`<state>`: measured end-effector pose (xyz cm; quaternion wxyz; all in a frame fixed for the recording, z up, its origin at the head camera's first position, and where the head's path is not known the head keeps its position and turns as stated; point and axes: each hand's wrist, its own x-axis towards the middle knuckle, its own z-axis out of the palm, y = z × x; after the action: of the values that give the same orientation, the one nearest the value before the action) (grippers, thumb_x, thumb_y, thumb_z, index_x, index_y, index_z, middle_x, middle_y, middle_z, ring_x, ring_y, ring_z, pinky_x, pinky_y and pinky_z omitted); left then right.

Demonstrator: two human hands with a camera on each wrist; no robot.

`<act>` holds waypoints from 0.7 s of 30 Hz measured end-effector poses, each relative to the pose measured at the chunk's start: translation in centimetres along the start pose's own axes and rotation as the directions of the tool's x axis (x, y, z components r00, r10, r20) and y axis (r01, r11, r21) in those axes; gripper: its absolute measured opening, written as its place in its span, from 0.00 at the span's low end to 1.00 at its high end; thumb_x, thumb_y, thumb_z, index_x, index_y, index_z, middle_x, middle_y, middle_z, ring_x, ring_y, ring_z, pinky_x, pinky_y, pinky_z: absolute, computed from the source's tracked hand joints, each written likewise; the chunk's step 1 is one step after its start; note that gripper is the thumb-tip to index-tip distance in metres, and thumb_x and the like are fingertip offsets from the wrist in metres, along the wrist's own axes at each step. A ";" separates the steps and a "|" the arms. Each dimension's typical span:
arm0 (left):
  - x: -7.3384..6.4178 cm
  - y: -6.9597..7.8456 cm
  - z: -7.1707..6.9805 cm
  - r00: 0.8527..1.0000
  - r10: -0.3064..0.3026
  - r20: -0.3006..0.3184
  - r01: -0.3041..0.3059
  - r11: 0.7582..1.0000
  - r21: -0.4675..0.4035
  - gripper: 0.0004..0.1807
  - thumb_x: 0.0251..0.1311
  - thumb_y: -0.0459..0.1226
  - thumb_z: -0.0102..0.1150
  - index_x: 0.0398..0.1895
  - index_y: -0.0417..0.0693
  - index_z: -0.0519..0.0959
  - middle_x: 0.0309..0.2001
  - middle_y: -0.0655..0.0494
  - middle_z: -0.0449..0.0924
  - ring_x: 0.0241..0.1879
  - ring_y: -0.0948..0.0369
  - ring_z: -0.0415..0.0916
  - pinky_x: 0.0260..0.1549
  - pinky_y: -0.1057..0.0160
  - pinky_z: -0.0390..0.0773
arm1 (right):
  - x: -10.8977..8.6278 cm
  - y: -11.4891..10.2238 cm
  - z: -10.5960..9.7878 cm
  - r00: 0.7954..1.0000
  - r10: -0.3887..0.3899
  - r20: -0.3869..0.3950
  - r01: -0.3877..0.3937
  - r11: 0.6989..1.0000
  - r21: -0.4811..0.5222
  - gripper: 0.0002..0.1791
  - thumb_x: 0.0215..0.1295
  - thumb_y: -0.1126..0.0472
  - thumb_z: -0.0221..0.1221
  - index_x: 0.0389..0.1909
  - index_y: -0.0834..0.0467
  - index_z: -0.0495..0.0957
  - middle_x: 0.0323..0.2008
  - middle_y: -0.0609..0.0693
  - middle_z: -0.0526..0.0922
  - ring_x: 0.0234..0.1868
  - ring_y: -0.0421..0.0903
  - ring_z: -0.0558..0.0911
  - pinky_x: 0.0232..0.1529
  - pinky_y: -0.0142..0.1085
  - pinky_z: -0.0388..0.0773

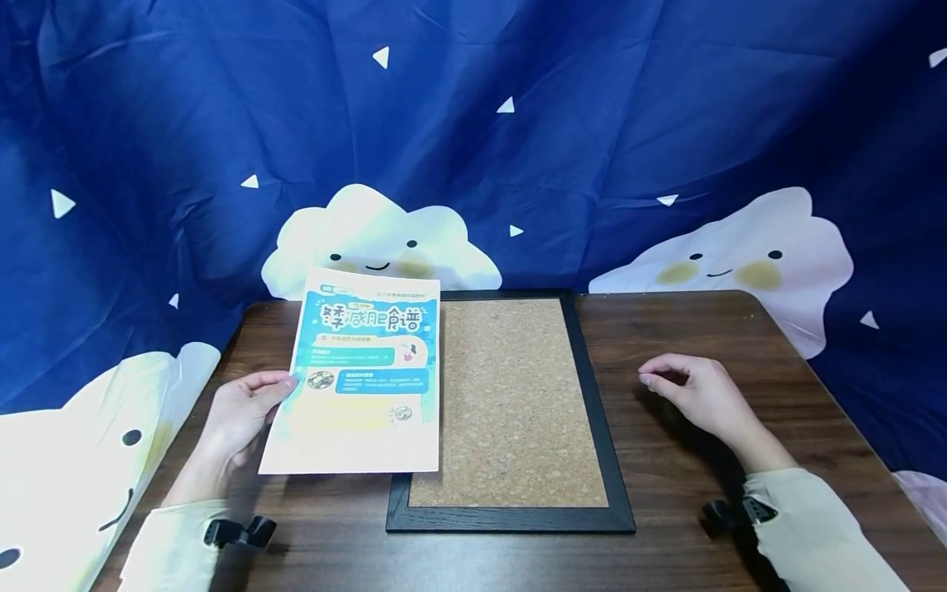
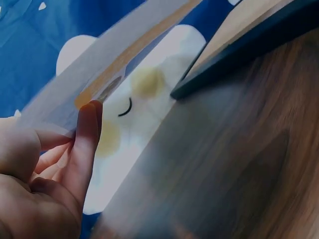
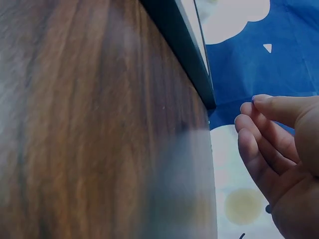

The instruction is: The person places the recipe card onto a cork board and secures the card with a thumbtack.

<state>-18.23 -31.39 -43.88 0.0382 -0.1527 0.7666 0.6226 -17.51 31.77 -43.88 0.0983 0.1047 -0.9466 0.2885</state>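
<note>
My left hand (image 1: 242, 415) pinches the left edge of a printed paper sheet (image 1: 355, 444) between thumb and fingers. The sheet is white and light blue with Chinese lettering, and its face is turned toward the head camera. It is raised over the left part of a cork board (image 1: 518, 403) in a black frame, hiding that part. Right of the board, my right hand (image 1: 699, 395) hovers above the table with thumb and index fingertips together. A tiny purple-blue thing (image 3: 253, 99) shows between those fingertips in the right wrist view; most of it is hidden.
The board lies on a dark brown wooden table (image 1: 688, 329). Behind and beside the table hangs a blue cloth (image 1: 577, 164) with white smiling clouds and small triangles. Black wrist cameras are strapped on both light sleeves (image 1: 814, 526).
</note>
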 end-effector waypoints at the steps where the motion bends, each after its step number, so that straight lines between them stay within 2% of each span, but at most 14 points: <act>1: 0.0 0.0 0.3 1.000 0.001 0.010 -0.001 1.000 -0.018 0.09 0.76 0.36 0.64 0.54 0.43 0.84 0.32 0.70 0.91 0.31 0.69 0.86 0.29 0.68 0.86 | 0.1 -0.1 0.0 1.000 0.001 0.003 -0.001 1.000 0.003 0.04 0.72 0.64 0.70 0.44 0.56 0.91 0.39 0.50 0.93 0.36 0.33 0.80 0.39 0.28 0.77; 11: 0.0 0.6 3.5 0.994 -0.003 0.107 0.017 0.991 -0.131 0.14 0.76 0.34 0.63 0.58 0.34 0.80 0.33 0.65 0.92 0.32 0.70 0.87 0.32 0.70 0.86 | 1.3 -1.4 0.6 1.000 -0.028 0.001 0.028 0.998 0.060 0.04 0.72 0.63 0.70 0.43 0.56 0.91 0.39 0.50 0.93 0.36 0.33 0.81 0.39 0.26 0.77; 19: 0.0 0.3 5.9 0.986 -0.016 0.165 0.049 0.979 -0.199 0.08 0.76 0.32 0.63 0.51 0.38 0.83 0.33 0.63 0.92 0.33 0.69 0.88 0.34 0.71 0.87 | 2.1 -2.1 1.1 0.998 -0.060 0.003 0.060 0.994 0.094 0.03 0.71 0.63 0.71 0.42 0.55 0.91 0.36 0.47 0.92 0.34 0.33 0.81 0.37 0.26 0.78; 21: 0.0 0.2 6.6 0.983 -0.012 0.183 0.052 0.974 -0.220 0.08 0.76 0.31 0.63 0.51 0.37 0.83 0.33 0.62 0.92 0.34 0.69 0.88 0.35 0.71 0.87 | 2.4 -2.3 1.4 0.997 -0.073 -0.005 0.073 0.993 0.097 0.03 0.71 0.63 0.71 0.42 0.54 0.91 0.35 0.46 0.92 0.34 0.33 0.81 0.37 0.26 0.77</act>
<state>-19.17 -24.95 -45.20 0.1000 -0.1114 0.6825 0.7154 -19.37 28.83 -43.22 0.1041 0.1435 -0.9270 0.3304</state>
